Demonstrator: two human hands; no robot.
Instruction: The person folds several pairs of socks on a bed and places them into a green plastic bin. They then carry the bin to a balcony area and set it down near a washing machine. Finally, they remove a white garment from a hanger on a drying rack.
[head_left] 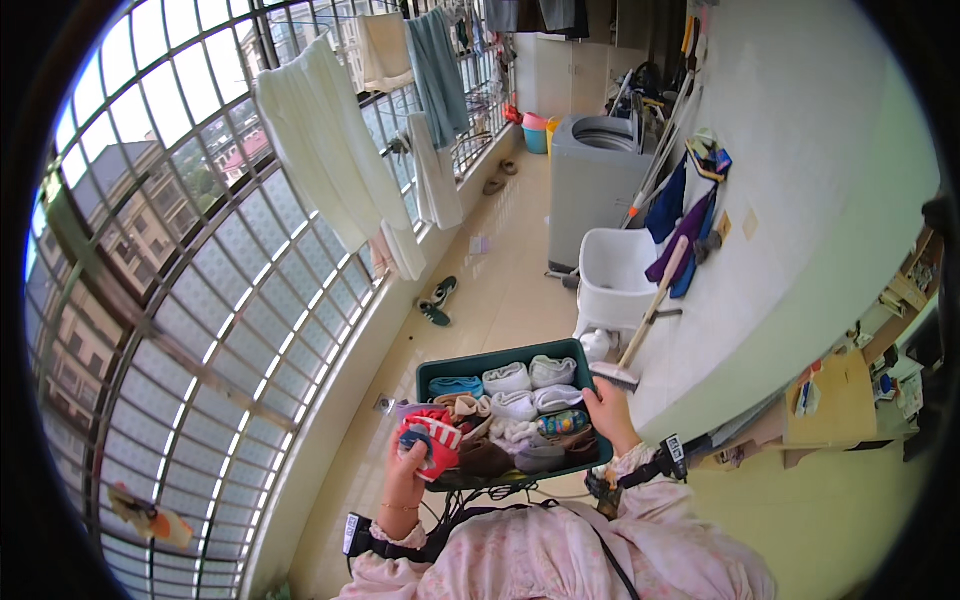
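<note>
In front of my body is a dark green rectangular bin (505, 354) with rolled and folded socks in rows. White sock rolls (507, 378) sit at the far side, beside a blue bundle (455, 386). Brown and grey bundles (486, 459) lie at the near side, and a patterned blue-green one (564, 422) is near the right wall. My left hand (404, 472) is closed on a red, white and navy cloth bundle (432, 443) at the bin's left edge; its exact kind is unclear. My right hand (611, 417) grips the bin's right rim, thumb over the edge.
A grey washing machine (596, 185) with its lid up stands ahead, behind a white plastic chair (617, 265). A broom (655, 310) leans by the right wall. Dark shoes (437, 302) lie on the tiled floor. Towels (320, 145) hang along the barred window on the left.
</note>
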